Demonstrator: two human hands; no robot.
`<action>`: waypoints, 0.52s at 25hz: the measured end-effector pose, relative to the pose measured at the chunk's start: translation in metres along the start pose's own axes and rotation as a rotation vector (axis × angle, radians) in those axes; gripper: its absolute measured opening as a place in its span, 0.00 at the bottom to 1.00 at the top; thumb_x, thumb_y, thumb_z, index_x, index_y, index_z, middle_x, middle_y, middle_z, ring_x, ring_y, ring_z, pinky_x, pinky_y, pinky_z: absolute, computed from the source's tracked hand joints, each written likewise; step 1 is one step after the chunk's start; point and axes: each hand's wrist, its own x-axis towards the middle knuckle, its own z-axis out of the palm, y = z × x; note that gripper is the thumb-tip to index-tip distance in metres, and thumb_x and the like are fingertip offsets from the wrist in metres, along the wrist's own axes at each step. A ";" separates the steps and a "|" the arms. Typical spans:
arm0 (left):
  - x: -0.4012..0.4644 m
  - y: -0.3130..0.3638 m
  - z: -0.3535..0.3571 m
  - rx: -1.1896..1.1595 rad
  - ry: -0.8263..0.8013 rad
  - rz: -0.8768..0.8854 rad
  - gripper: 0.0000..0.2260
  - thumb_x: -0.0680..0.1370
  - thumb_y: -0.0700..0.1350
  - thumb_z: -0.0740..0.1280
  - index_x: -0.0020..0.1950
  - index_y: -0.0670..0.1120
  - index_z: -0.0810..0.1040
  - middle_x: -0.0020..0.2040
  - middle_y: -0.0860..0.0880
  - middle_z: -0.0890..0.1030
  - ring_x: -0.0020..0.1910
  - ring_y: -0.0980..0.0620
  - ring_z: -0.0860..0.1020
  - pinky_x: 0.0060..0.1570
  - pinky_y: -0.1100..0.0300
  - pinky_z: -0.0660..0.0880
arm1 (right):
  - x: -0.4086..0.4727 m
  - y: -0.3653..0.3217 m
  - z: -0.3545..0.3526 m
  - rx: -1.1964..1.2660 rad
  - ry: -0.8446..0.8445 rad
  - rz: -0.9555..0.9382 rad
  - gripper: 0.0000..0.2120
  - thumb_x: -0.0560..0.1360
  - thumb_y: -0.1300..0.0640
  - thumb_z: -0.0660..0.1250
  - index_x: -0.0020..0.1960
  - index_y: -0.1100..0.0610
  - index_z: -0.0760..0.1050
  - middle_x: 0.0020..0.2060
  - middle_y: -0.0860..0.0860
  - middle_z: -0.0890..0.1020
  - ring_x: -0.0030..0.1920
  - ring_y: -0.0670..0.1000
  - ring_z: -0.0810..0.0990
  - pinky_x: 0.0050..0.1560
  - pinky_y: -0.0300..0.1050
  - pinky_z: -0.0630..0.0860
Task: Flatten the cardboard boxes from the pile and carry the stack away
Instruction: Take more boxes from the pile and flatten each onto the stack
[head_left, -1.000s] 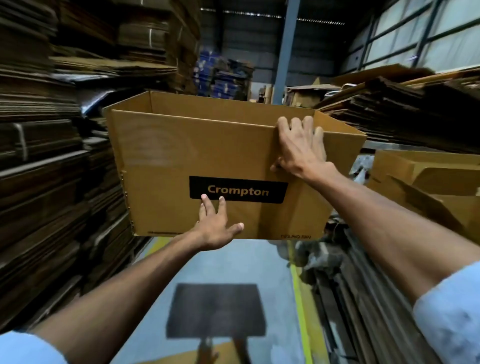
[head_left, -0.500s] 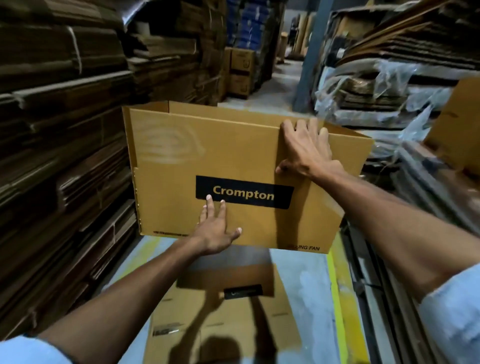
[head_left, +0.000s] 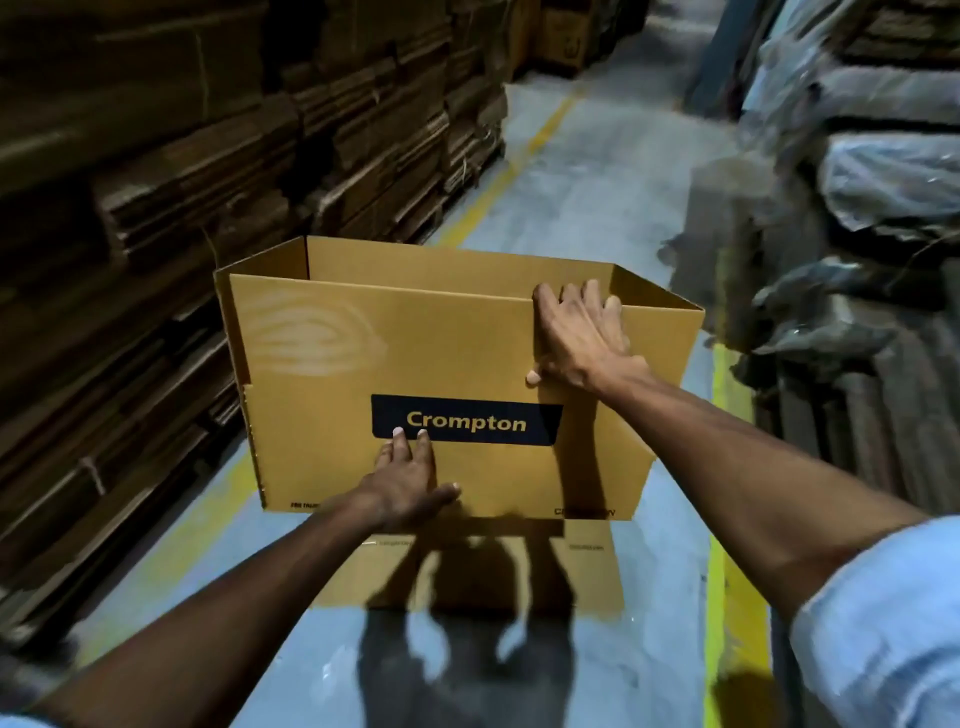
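Fingers of your right hand (head_left: 582, 332) hook over the top edge of the open Crompton box (head_left: 363, 364), thumb pressed to its near face, while your left hand (head_left: 410, 480) lies flat against the panel just below the dark label (head_left: 467, 421), fingers straight and close together. You hold the box upright, its mouth open to the ceiling, over a flattened box (head_left: 467, 577) that lies on the floor (head_left: 597, 171) directly beneath it. The grip looks chosen for collapsing: one hand steadies the rim, the other is placed to push the wall, so the carton can fold onto the sheet below and start a stack. Whether the bottom flaps are already loose cannot be told from here.

You stand in a narrow warehouse aisle of pale grey concrete marked with a yellow line (head_left: 719, 597) along your right side. Tall stacks of flattened cardboard (head_left: 208, 171) wall the left; plastic-wrapped bundles (head_left: 883, 176) crowd the right. Light is dim, and your shadow falls across the floor at your feet.
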 end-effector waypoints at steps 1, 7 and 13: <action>0.008 -0.006 0.018 -0.002 -0.010 -0.018 0.43 0.81 0.63 0.59 0.81 0.45 0.36 0.80 0.38 0.34 0.80 0.38 0.39 0.78 0.43 0.47 | -0.002 -0.003 0.021 0.000 -0.025 -0.010 0.44 0.61 0.37 0.80 0.66 0.56 0.63 0.57 0.61 0.75 0.56 0.59 0.70 0.53 0.56 0.70; 0.035 -0.057 0.113 0.003 0.011 -0.002 0.41 0.81 0.60 0.61 0.82 0.44 0.39 0.80 0.38 0.34 0.80 0.38 0.39 0.76 0.38 0.53 | -0.017 -0.026 0.114 -0.022 -0.098 -0.031 0.44 0.62 0.35 0.78 0.66 0.57 0.63 0.59 0.62 0.75 0.58 0.60 0.70 0.55 0.57 0.71; 0.073 -0.119 0.205 0.002 0.017 -0.002 0.41 0.80 0.61 0.62 0.81 0.43 0.43 0.81 0.37 0.37 0.80 0.37 0.42 0.75 0.37 0.55 | -0.033 -0.062 0.218 -0.023 -0.191 -0.026 0.45 0.61 0.35 0.79 0.65 0.56 0.63 0.61 0.62 0.74 0.60 0.61 0.70 0.57 0.59 0.71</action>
